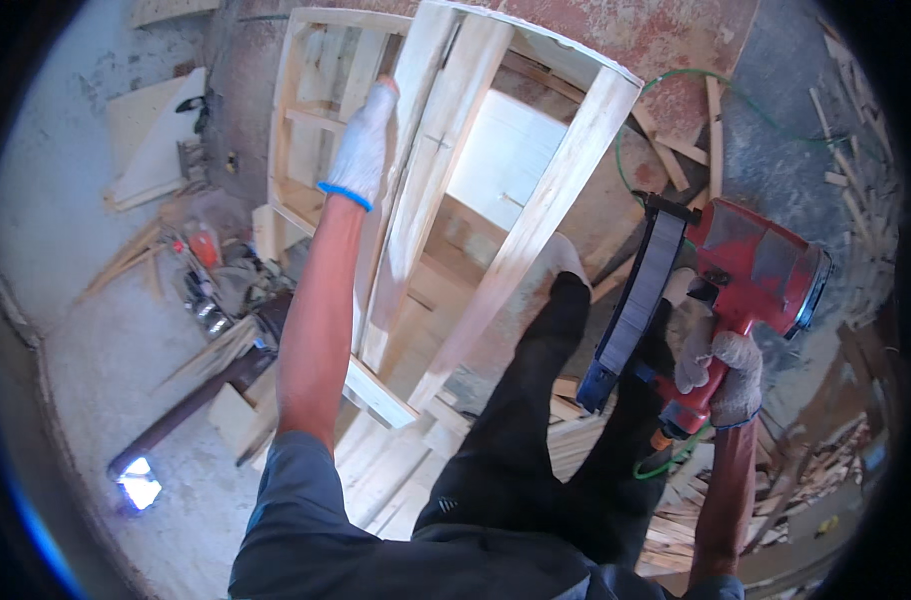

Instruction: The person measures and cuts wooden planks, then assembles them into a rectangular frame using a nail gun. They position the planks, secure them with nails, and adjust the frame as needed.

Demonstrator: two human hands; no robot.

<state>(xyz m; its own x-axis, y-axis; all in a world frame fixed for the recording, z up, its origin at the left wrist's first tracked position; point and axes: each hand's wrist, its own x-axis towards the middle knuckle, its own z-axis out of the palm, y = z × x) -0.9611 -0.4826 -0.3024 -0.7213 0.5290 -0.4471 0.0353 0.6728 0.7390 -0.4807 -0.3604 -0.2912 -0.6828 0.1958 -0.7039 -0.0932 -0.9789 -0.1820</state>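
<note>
One fisheye on the head of that person (pixel 486 565) over there, facing steeply down. Legs (pixel 506 420) at its 6 o'clock; frame (pixel 441 150) close, 12; nailer (pixel 746 255) close, 3.

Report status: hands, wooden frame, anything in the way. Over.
Left gloved hand at wooden frame. Right gloved hand gripping red nail gun, right of frame. Possible snags: green hose beside frame, wood scraps at right.

Red nailer (pixel 738 262) beside wooden frame (pixel 431 190)

Dark grey short-sleeved shirt (pixel 301 505); black trousers (pixel 506 430), small pale mark (pixel 449 505); whitish gloves (pixel 360 150), left cuff (pixel 346 195) blue
</note>
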